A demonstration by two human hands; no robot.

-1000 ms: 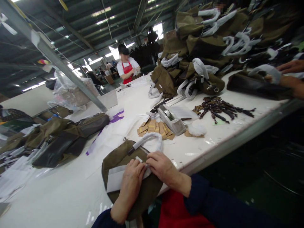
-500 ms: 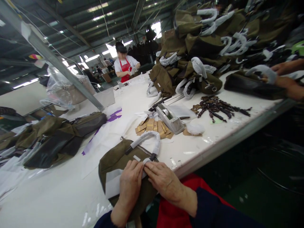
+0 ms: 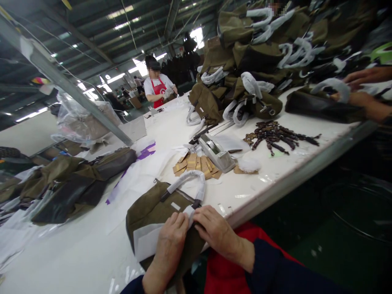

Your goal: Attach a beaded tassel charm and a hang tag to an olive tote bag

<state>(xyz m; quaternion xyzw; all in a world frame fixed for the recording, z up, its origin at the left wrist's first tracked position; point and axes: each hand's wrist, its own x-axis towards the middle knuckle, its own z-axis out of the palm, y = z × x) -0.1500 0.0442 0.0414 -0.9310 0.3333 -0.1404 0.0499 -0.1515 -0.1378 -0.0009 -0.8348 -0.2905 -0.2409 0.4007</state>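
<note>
my left hand [image 3: 173, 237]'s pinching the white wrap [image 3: 189, 211] on this olive bag [image 3: 145, 208]; right hand [image 3: 217, 232]'s fingertips are hidden, can't tell its grip

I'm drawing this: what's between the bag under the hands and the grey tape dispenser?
Some brown cards lie between the bag and the tape dispenser, as the head view shows.

Left fingers [image 3: 183, 220] and right fingers [image 3: 202, 216] pinch white wrapping [image 3: 189, 210] on a bag [image 3: 145, 206].

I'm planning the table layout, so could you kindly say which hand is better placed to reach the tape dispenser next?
Probably the right hand: it looks nearer the tape dispenser, while the left hand lies farther away, on the white sheet over the bag.
</note>
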